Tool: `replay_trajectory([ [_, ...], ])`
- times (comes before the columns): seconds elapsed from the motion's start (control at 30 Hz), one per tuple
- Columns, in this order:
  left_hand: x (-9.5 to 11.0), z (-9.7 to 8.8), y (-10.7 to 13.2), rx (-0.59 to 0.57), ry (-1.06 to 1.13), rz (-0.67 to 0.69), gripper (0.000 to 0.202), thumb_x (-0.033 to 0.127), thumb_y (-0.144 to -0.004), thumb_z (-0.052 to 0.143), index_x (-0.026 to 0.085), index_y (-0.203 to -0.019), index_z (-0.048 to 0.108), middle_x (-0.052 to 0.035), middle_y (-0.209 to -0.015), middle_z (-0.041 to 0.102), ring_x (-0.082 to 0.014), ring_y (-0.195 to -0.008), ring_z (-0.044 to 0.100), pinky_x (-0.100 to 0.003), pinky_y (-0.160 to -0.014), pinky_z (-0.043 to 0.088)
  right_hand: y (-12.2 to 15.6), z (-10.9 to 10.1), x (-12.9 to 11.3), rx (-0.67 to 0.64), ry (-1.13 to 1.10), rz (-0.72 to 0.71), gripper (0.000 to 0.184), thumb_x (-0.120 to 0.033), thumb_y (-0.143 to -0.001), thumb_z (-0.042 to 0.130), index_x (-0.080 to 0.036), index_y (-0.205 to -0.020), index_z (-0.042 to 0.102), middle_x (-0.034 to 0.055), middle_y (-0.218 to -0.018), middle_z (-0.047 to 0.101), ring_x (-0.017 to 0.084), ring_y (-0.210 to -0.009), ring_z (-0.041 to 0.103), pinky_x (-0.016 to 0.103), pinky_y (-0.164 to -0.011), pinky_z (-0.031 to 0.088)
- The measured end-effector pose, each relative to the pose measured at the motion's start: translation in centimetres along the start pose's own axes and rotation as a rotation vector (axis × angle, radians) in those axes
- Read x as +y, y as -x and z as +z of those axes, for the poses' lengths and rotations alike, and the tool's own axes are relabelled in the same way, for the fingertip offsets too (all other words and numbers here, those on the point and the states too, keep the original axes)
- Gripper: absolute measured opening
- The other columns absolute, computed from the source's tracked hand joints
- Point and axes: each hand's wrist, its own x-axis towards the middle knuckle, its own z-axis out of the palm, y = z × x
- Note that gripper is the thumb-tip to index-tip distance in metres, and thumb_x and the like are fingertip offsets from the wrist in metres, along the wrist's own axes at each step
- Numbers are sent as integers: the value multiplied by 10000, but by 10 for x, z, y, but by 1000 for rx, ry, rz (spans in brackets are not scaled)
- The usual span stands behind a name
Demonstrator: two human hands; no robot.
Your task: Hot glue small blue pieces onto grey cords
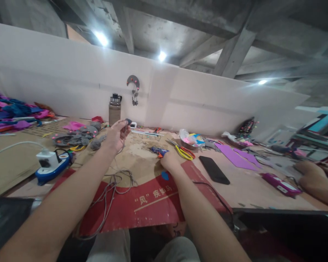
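Note:
My left hand (117,135) is raised over the table, its fingers pinched round a small dark grey piece (128,121); a thin grey cord (117,182) trails from near it down across the cardboard. My right hand (168,161) rests on the table, closed on a blue and orange glue gun (157,151) that points left. A small blue dot (165,176) lies by my right wrist. Yellow-handled scissors (183,151) lie just right of that hand.
A black phone (214,169) lies right of the red cardboard sheet (150,203). A white and blue power strip (51,164) sits at left, grey felt pieces (79,137) and a brown bottle (114,110) behind. Purple sheets (235,155) and another person's hand (311,172) are at right.

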Motion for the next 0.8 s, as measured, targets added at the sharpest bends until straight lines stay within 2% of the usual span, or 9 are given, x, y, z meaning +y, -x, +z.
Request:
replay_trajectory([
  [0.1,-2,2,4,-27,-36,-17,83,40,-704,605,104,-745,636,-28,-653,651,-59,-543,593,-131,-536,511,-5,1,-1,59,-122,22,144,-182,-701,544,-151,-816,625,158,-834,668,254,-793,638,322,-658,462],
  [0.23,-2,2,7,-37,-95,-45,71,79,-698,642,104,-765,646,-36,-680,652,-74,-560,599,-151,-498,501,-2,-1,-6,132,-314,29,270,-232,-735,497,-156,-991,531,91,-814,656,196,-672,632,290,-574,472],
  [0.33,-2,1,8,-28,-143,-38,116,113,-660,691,115,-768,650,-17,-669,634,-70,-526,566,-158,-429,458,8,-8,-19,331,-678,-45,327,-276,-739,505,-160,-1040,450,64,-880,637,167,-694,620,283,-614,483],
  [0.4,-3,1,8,-26,-154,-30,126,113,-639,707,112,-752,651,-5,-648,611,-50,-493,518,-148,-403,424,19,-16,-30,424,-835,-126,255,-320,-760,504,-187,-973,464,35,-820,630,170,-703,605,299,-656,480],
  [0.53,-5,0,8,-26,-169,-54,132,110,-619,719,114,-731,648,11,-629,574,-27,-464,441,-133,-374,364,37,-28,-44,381,-923,-234,213,-381,-815,485,-198,-925,489,12,-693,608,170,-657,596,308,-676,472],
  [0.7,-11,-2,6,-18,-225,-108,160,139,-586,747,111,-694,632,20,-591,545,-19,-427,379,-136,-343,279,40,-27,-46,317,-1030,-411,234,-341,-830,486,-194,-1012,481,39,-886,613,112,-577,544,263,-572,461],
  [0.8,-14,-3,5,-18,-269,-132,153,152,-591,743,112,-693,636,11,-599,555,-12,-407,353,-139,-333,241,40,-25,-45,326,-961,-464,234,-314,-849,452,-194,-1047,486,39,-887,610,98,-548,501,252,-545,444],
])
